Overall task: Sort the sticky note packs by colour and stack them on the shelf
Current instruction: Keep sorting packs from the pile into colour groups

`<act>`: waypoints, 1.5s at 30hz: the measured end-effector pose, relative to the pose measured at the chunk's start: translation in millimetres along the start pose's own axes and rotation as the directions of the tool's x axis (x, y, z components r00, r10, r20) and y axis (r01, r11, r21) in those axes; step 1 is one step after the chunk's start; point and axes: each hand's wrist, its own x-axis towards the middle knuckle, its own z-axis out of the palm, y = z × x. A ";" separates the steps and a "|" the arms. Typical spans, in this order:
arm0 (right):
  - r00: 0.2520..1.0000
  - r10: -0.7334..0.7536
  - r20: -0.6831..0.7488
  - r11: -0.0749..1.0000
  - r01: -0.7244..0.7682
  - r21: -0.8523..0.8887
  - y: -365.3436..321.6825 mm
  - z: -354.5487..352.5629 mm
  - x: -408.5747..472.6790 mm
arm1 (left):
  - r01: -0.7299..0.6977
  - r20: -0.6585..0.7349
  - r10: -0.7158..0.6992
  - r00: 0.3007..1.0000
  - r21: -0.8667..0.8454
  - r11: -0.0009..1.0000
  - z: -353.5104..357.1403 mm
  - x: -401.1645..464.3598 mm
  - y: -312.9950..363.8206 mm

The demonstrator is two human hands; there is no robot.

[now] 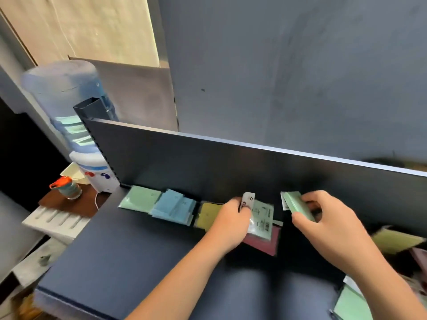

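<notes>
Lining the dark blue shelf point(129, 250), colour-sorted packs point(172, 205) beside a water dispenser point(76, 125).

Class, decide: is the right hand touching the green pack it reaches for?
Touching. The head view shows the right hand with fingers and thumb wrapped around the green pack.

Dark blue shelf point(129, 255) with packs lined up along the back panel: a green pack point(138, 198) far left, a messy blue pile point(172, 207) beside it, then a yellow pack point(208, 214). The left hand point(227, 224) pinches a wrapped green pack point(262, 218) lying over a red pack point(265, 244). The right hand point(328, 224) grips another green pack point(298, 204), lifted off the shelf. A water dispenser point(76, 125) stands off left.
</notes>
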 end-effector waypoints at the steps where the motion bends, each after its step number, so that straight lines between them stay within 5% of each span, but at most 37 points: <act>1: 1.000 -0.008 0.000 1.000 0.008 0.016 -14.5 13.1 0.9 | 0.025 -0.010 -0.025 1.000 -0.034 0.999 -24.5 0.1 -4.3; 9: 0.997 -0.064 0.037 0.991 0.059 0.119 -115.6 117.3 11.6 | 0.010 -0.230 -0.023 0.973 -0.057 0.998 -212.4 18.0 -69.4; 14: 0.985 -0.151 0.085 0.986 0.144 0.082 -169.5 166.1 20.3 | 0.052 -0.259 -0.012 0.966 0.146 0.988 -287.6 54.0 -104.4; 19: 0.971 -0.199 0.131 0.980 0.194 0.055 -212.7 203.2 27.4 | 0.036 -0.145 0.010 0.989 0.313 0.949 -294.7 86.6 -127.8; 26: 0.965 -0.200 0.167 0.973 0.216 -0.078 -240.7 229.0 34.4 | -0.015 -0.107 0.053 0.993 0.329 0.944 -300.4 87.0 -139.2; 34: 0.969 -0.235 0.079 0.957 0.245 -0.154 -260.3 255.4 39.3 | -0.014 -0.163 0.062 0.985 0.280 0.960 -317.4 88.1 -134.1; 37: 0.934 -0.352 0.057 0.878 0.350 -0.327 -270.9 286.3 42.6 | 0.025 -0.186 0.027 0.982 0.268 0.963 -319.1 83.4 -137.3; 41: 0.907 -0.405 0.112 0.815 0.414 -0.405 -273.4 303.6 33.8 | 0.061 -0.198 0.020 0.980 0.396 0.916 -314.9 69.8 -138.4; 45: 0.909 -0.417 0.027 0.829 0.392 -0.400 -249.3 272.5 24.9 | -0.002 -0.260 0.171 0.950 0.543 0.840 -298.5 57.2 -119.8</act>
